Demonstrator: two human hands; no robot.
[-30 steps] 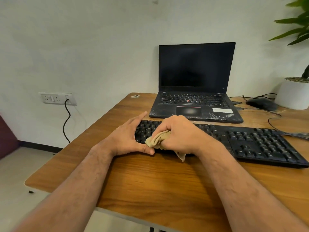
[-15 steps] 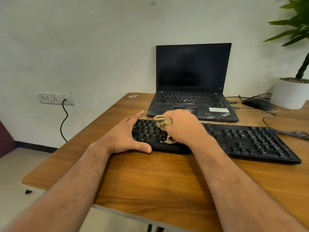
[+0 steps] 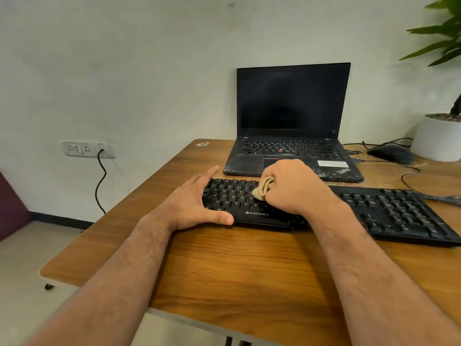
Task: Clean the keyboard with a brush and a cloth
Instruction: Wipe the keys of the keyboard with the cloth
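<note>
White wall socket plate point(image 3: 84, 148) with a black cable point(image 3: 101, 181) plugged in hung on the wall at far left. Brown wood-grain counter point(image 3: 237, 265) filled the middle of the view. Left hand point(image 3: 197, 201) lay at the left end of the black full-size wired keyboard point(image 3: 374, 213), fingers straight along the far edge, thumb stretched along the near edge; its grip was released and flat, bracing the board, clasping nothing. The keyboard lay flat on the counter, running from centre toward the right edge, white brand lettering on its front lip. Right hand point(image 3: 294, 186) sat over the letter keys, its grip clenched round a bunched beige cloth point(image 3: 262, 191); the cloth stuck out of the fist on the left side and touched the keys. Just behind the keyboard stood an open black laptop point(image 3: 291, 116), screen dark, palm rest scuffed. Right of the laptop a black mouse point(image 3: 389, 152) with thin cables rested on the counter. At far right a round white pot point(image 3: 436, 141) held a green leafy plant point(image 3: 446, 33). No brush visible.
</note>
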